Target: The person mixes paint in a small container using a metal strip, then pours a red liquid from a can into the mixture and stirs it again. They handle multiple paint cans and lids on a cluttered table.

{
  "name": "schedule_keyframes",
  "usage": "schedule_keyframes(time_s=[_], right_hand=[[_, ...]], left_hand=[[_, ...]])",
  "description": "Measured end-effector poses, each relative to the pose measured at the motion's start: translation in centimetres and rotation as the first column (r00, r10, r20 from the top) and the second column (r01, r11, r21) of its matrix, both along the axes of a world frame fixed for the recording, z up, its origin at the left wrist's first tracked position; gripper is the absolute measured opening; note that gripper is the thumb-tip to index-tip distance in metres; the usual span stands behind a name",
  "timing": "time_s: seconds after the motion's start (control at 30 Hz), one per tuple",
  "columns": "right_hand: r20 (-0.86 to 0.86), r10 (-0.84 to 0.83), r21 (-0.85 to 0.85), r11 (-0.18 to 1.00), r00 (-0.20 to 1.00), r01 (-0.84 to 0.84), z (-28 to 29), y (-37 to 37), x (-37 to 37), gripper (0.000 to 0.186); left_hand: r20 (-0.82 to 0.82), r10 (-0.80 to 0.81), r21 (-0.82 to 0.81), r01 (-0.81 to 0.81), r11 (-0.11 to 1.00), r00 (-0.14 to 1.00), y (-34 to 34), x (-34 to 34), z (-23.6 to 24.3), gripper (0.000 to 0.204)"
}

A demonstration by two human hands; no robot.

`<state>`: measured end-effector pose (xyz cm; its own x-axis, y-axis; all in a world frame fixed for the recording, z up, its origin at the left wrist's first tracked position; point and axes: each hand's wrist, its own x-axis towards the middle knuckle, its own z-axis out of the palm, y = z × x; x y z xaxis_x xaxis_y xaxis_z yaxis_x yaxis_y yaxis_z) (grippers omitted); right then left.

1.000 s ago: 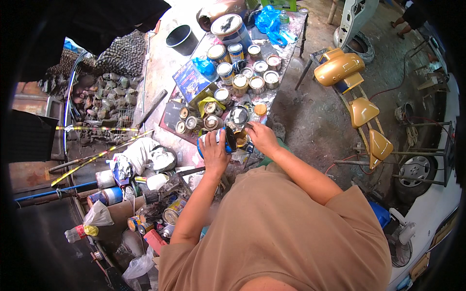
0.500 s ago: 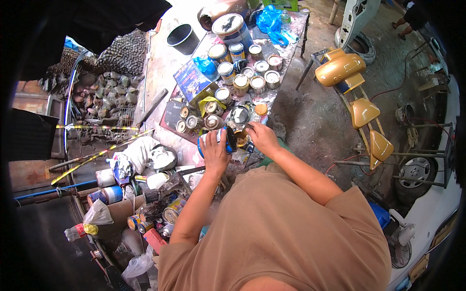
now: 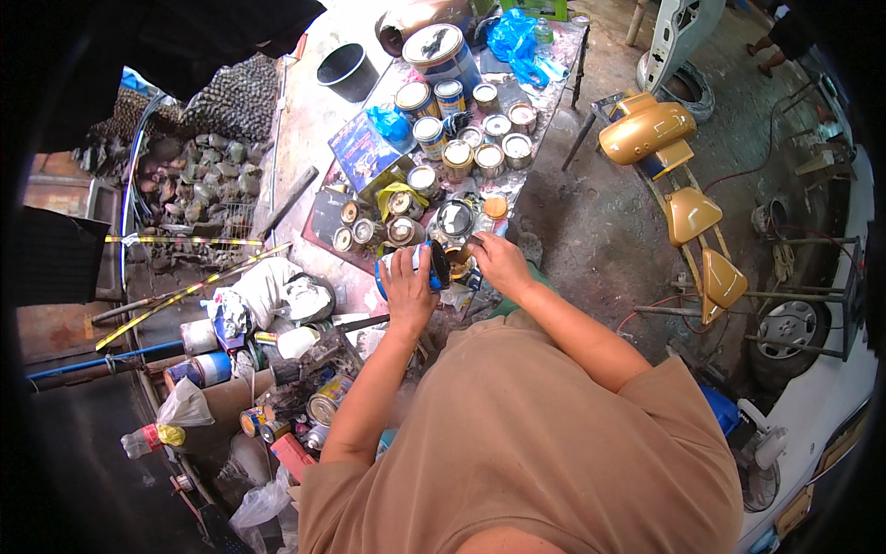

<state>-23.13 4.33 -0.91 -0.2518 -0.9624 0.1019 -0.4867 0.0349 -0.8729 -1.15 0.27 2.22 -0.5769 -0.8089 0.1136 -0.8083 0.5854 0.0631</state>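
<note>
My left hand (image 3: 409, 284) is wrapped round a blue paint can (image 3: 440, 265), tilted on its side with its dark mouth facing right. Close by that mouth, my right hand (image 3: 502, 265) pinches a small flat scraper (image 3: 474, 241); its lower end is hard to make out. Below the scraper, an open tin (image 3: 461, 269) with yellowish-brown contents is partly hidden by my hands. Just beyond stands a round can with a dark rim and grey top (image 3: 455, 218), beside a jar with an orange-tan lid (image 3: 496, 208).
Several paint tins (image 3: 459, 159) crowd the table, with a large white-lidded bucket (image 3: 434, 44) and a blue plastic bag (image 3: 517, 42) behind. A black bucket (image 3: 348, 74) stands left of it. Gold-painted panels (image 3: 648, 134) rest on a rack at right. Cans and rags (image 3: 309, 297) clutter the lower left.
</note>
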Motion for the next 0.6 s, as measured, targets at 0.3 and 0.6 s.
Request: schedule_keyframes(time_s=[0.3,0.6], right_hand=[[0.040,-0.006,0.056,0.998,0.999,0.004,0.6,-0.1,-0.5,0.035],[0.089,-0.002,0.142,0.990,0.996,-0.010,0.1,-1.2,-1.5,0.039]], left_hand=[[-0.149,0.164,0.126,-0.146,0.981,0.975,0.4,0.4,-1.7,0.109],[-0.458,0.317,0.241,-0.228,0.943,0.830,1.5,1.9,-4.7,0.113]])
